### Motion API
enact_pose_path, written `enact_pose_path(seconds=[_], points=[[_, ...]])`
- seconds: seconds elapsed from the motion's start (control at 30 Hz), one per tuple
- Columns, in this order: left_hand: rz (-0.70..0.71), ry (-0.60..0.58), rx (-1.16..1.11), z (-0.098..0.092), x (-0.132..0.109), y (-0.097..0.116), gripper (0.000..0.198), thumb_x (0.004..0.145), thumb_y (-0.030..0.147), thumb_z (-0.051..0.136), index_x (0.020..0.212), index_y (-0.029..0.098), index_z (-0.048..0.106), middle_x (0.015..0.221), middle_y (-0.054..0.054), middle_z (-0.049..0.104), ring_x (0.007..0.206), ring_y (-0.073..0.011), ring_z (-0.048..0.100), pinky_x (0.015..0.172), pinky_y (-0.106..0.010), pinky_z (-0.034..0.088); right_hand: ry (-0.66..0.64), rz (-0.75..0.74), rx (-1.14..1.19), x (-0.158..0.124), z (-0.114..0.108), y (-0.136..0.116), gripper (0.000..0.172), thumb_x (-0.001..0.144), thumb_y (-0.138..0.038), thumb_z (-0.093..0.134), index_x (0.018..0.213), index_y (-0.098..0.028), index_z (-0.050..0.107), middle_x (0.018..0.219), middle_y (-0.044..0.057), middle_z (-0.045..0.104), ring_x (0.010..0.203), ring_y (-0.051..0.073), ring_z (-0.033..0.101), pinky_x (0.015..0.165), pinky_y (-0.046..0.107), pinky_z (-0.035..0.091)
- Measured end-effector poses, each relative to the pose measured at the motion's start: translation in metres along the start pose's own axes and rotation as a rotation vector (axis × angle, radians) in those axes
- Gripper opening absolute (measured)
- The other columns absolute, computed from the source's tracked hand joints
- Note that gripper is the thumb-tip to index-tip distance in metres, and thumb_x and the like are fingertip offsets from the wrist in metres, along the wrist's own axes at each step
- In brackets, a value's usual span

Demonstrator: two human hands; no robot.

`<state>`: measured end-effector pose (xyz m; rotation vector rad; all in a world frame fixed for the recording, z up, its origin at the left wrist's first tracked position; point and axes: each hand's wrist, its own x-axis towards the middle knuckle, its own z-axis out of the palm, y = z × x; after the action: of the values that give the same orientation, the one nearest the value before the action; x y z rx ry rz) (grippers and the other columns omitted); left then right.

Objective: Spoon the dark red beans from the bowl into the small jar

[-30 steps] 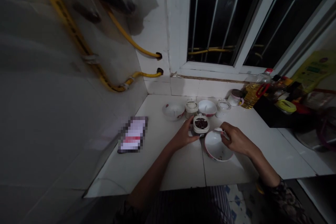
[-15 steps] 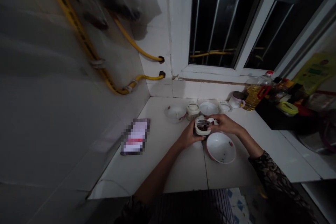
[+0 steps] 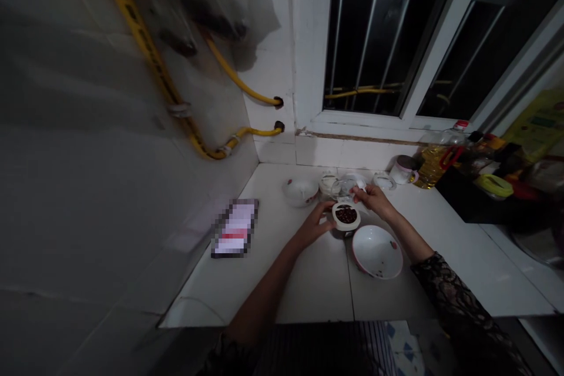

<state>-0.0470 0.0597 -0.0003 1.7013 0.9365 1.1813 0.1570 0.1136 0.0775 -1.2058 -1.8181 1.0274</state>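
moved: a second ago the right hand (image 3: pixel 374 200) was over the front bowl (image 3: pixel 376 249); now it is behind and to the right of the bean jar (image 3: pixel 346 225). the clear lid (image 3: pixel 343 188), over the jar's mouth half a second ago, now stands raised behind it.
left hand: curled around the bean jar's left side, thumb in front.
right hand: pinching a small white piece (image 3: pixel 362 182) beside the raised lid; whether it also grips the lid, i cannot tell.
bean jar: near the middle of the table (image 3: pixel 286 282), uncovered, dark reddish beans (image 3: pixel 348 214) showing inside.
front bowl: just right of the jar, white inside with a pinkish rim, a few dark bits at the bottom.
back row: a patterned bowl (image 3: pixel 301 194), a pale-topped jar (image 3: pixel 328 184), a partly hidden bowl, a smaller clear-topped jar (image 3: pixel 385 181), a mug (image 3: pixel 404 170), an oil bottle (image 3: pixel 430 167).
table's left: a pixelated phone (image 3: pixel 235 229), lying well apart from the hands.
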Motion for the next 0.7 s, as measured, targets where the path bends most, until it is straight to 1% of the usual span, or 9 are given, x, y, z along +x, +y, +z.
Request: enact_pose_path(seconds=[0.1, 0.2, 0.27, 0.33, 0.4, 0.5, 0.6, 0.7], points=[[-0.019, 0.035, 0.007, -0.008, 0.012, -0.003, 0.047, 0.082, 0.035, 0.058, 0.125, 0.018, 0.049, 0.129, -0.013, 0.054, 0.107, -0.0261, 0.058, 0.086, -0.039, 0.049, -0.012, -0.015, 0.008, 0.001, -0.001, 0.002, 0.051, 0.067, -0.064, 0.059, 0.081, -0.015, 0.062, 0.056, -0.002, 0.054, 0.048, 0.009, 0.038, 0.044, 0.021, 0.027], [-0.025, 0.052, 0.042, -0.008, 0.027, -0.003, 0.042, 0.086, 0.035, 0.053, 0.124, 0.018, 0.052, 0.124, -0.010, 0.059, 0.103, -0.0236, 0.060, 0.088, -0.037, 0.048, -0.033, -0.039, 0.018, 0.003, 0.000, 0.003, 0.050, 0.067, -0.064, 0.058, 0.080, -0.016, 0.060, 0.054, -0.003, 0.052, 0.050, 0.011, 0.042, 0.046, 0.022, 0.029], [-0.023, 0.043, 0.078, -0.005, 0.035, -0.001, 0.037, 0.086, 0.035, 0.053, 0.119, 0.019, 0.058, 0.117, -0.007, 0.064, 0.103, -0.0227, 0.060, 0.089, -0.035, 0.048, -0.055, -0.057, 0.024, 0.004, 0.001, 0.003, 0.049, 0.067, -0.064, 0.057, 0.075, -0.016, 0.059, 0.053, -0.003, 0.050, 0.051, 0.011, 0.042, 0.046, 0.022, 0.029], [-0.023, 0.022, 0.119, -0.003, 0.042, 0.002, 0.032, 0.088, 0.036, 0.051, 0.111, 0.018, 0.063, 0.109, -0.006, 0.067, 0.100, -0.0218, 0.062, 0.086, -0.033, 0.049, -0.080, -0.072, 0.029, 0.006, 0.002, 0.001, 0.047, 0.068, -0.064, 0.057, 0.073, -0.016, 0.058, 0.052, -0.003, 0.049, 0.051, 0.011, 0.042, 0.046, 0.023, 0.029], [-0.019, -0.013, 0.164, -0.002, 0.045, 0.004, 0.031, 0.089, 0.036, 0.048, 0.103, 0.017, 0.067, 0.097, -0.005, 0.070, 0.091, -0.0207, 0.064, 0.080, -0.030, 0.050, -0.099, -0.082, 0.033, 0.006, 0.004, 0.000, 0.047, 0.069, -0.063, 0.057, 0.074, -0.016, 0.059, 0.053, -0.003, 0.049, 0.051, 0.011, 0.042, 0.046, 0.023, 0.029], [-0.007, -0.057, 0.232, -0.001, 0.047, 0.008, 0.033, 0.091, 0.036, 0.043, 0.093, 0.016, 0.069, 0.084, -0.003, 0.070, 0.081, -0.0199, 0.064, 0.073, -0.028, 0.050, -0.112, -0.084, 0.037, 0.007, 0.006, -0.002, 0.048, 0.069, -0.063, 0.057, 0.079, -0.016, 0.061, 0.054, -0.003, 0.050, 0.049, 0.010, 0.040, 0.045, 0.022, 0.028], [0.022, -0.073, 0.301, -0.001, 0.049, 0.012, 0.033, 0.091, 0.035, 0.041, 0.084, 0.016, 0.067, 0.082, -0.003, 0.068, 0.082, -0.0202, 0.062, 0.075, -0.028, 0.047, -0.114, -0.075, 0.037, 0.006, 0.005, -0.004, 0.050, 0.069, -0.064, 0.057, 0.080, -0.015, 0.062, 0.057, -0.002, 0.052, 0.046, 0.009, 0.035, 0.044, 0.022, 0.026], [0.056, -0.071, 0.354, -0.003, 0.051, 0.015, 0.029, 0.090, 0.033, 0.044, 0.079, 0.017, 0.065, 0.080, -0.004, 0.066, 0.081, -0.0208, 0.061, 0.078, -0.029, 0.045, -0.086, -0.060, -0.028, -0.004, -0.003, -0.007, 0.051, 0.073, -0.065, 0.052, 0.072, -0.015, 0.063, 0.055, -0.001, 0.051, 0.045, 0.009, 0.033, 0.044, 0.023, 0.027]])
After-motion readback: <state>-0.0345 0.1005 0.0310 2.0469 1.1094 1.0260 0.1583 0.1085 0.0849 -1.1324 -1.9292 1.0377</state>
